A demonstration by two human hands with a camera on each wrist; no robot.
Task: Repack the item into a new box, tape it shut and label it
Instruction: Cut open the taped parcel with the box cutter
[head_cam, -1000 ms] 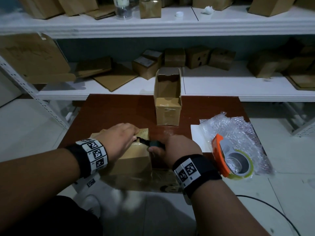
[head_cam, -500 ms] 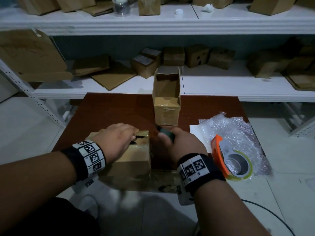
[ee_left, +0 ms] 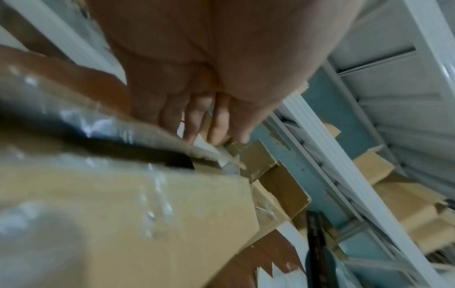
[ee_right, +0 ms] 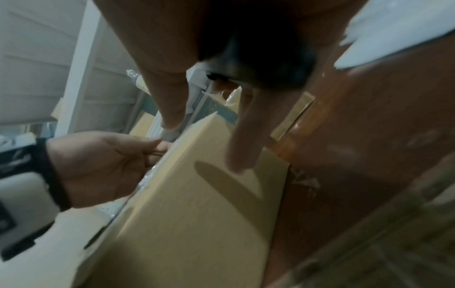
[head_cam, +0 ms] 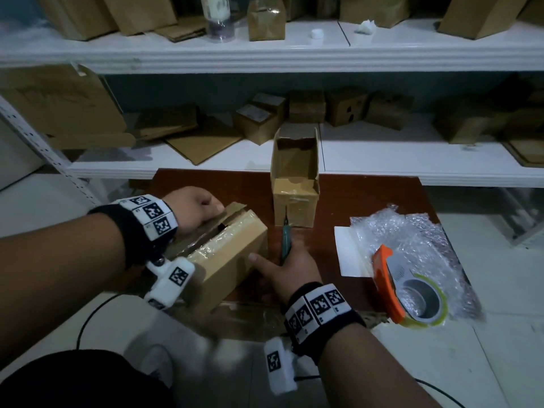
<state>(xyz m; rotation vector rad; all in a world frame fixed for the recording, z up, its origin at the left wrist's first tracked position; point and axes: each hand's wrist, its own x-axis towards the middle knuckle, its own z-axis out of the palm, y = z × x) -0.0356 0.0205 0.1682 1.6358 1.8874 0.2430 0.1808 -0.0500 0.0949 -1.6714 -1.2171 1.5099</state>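
A taped brown box point(head_cam: 226, 260) lies slantwise at the table's near left, its top seam slit and one flap raised. My left hand point(head_cam: 203, 209) grips that flap at the box's far end; in the left wrist view its fingers point(ee_left: 197, 124) curl over the flap edge of the box point(ee_left: 123, 214). My right hand point(head_cam: 282, 260) holds a dark teal utility knife point(head_cam: 285, 240) pointing away from me, thumb against the box's right side. The right wrist view shows the box point(ee_right: 197, 204) and the knife handle point(ee_right: 258, 58) in the palm. An open new box point(head_cam: 295, 184) stands behind.
An orange tape dispenser point(head_cam: 406, 293) lies on bubble wrap point(head_cam: 418, 240) at the table's right, beside a white label sheet point(head_cam: 347, 254). White shelves point(head_cam: 382, 160) with several cardboard boxes run behind the brown table point(head_cam: 229, 187). A cable point(head_cam: 88, 319) trails on the floor.
My right hand drew the knife out of the box's seam and moved it to the box's right side. The box turned slantwise and my left hand raised a flap.
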